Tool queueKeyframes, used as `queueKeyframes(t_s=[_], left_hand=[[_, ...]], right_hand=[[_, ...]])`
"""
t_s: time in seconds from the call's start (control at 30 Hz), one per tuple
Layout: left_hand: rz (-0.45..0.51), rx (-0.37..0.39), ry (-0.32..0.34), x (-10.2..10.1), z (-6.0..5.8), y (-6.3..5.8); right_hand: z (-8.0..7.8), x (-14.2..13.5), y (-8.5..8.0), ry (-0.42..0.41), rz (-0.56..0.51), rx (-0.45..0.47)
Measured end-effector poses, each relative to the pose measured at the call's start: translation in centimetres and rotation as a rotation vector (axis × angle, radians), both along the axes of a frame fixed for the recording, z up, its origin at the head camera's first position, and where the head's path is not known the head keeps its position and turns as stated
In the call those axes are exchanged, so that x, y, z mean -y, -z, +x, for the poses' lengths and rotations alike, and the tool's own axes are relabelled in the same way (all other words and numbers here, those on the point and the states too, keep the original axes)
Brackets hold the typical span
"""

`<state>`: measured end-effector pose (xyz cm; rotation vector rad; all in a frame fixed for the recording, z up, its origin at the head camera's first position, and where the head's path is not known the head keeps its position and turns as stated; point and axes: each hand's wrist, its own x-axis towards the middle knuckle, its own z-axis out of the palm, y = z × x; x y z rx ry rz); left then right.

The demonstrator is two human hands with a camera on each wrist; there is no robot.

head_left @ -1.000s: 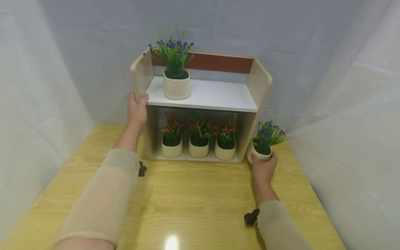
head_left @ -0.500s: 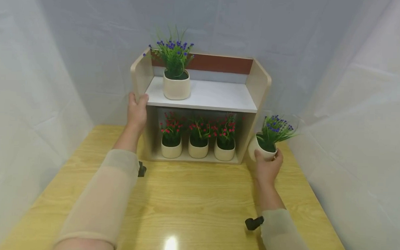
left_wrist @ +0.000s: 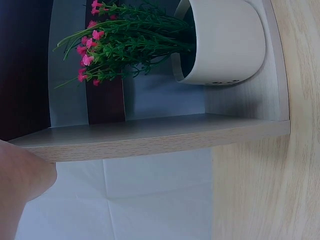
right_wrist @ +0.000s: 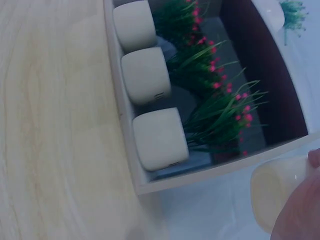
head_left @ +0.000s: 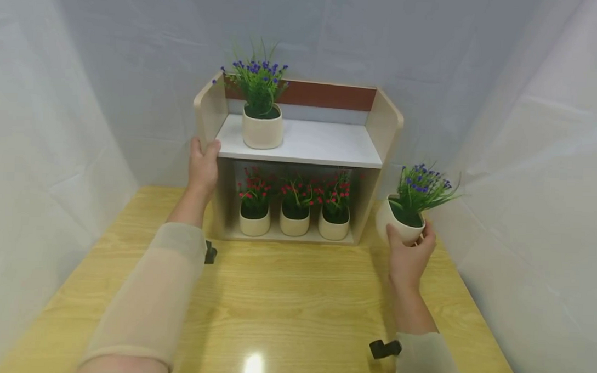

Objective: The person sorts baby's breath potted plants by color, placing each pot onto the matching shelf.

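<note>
My right hand point(head_left: 410, 262) grips a cream pot with a purple-flowered plant point(head_left: 401, 222), tilted to the right beside the shelf's right side. In the right wrist view that pot point(right_wrist: 267, 197) shows its underside, raised off the table. My left hand point(head_left: 203, 166) holds the front edge of the left side panel of a small two-tier shelf point(head_left: 329, 141); its other fingers are hidden behind the panel. Another purple-flowered potted plant point(head_left: 262, 131) stands upright at the left of the white upper tier. Three red-flowered potted plants point(head_left: 294, 222) stand in a row on the lower tier.
The shelf stands toward the back of a wood-grain table point(head_left: 285, 296). White sheeting point(head_left: 536, 178) hangs close along the back and both sides. Black wrist devices point(head_left: 385, 349) stick out from the sleeves.
My right hand has lifted the purple-flowered plant up and to the right, away from the shelf's side, tilting it more. My left hand stays on the side panel.
</note>
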<state>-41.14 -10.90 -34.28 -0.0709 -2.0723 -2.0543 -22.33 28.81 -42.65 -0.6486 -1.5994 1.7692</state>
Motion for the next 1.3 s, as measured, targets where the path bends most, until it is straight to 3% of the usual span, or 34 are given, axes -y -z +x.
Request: queueKeyframes(t_s=[0.43, 0.67, 1.0, 1.3], left_hand=[[0.001, -0.011, -0.02, -0.1, 0.1, 0.0], [-0.006, -0.011, -0.016, -0.1, 0.3, -0.1], [-0.012, -0.022, -0.021, -0.3, 0.5, 0.0], [-0.014, -0.024, -0.028, -0.2, 0.4, 0.1]], right_hand=[[2.8, 1.6, -3.3, 0.003, 0.058, -0.084], [3.5, 2.6, -5.3, -0.024, 0.131, -0.138], [2.9, 4.7, -7.9, -0.105, 0.144, -0.205], [0.0, 6.8, -9.3, -0.214, 0.218, -0.265]])
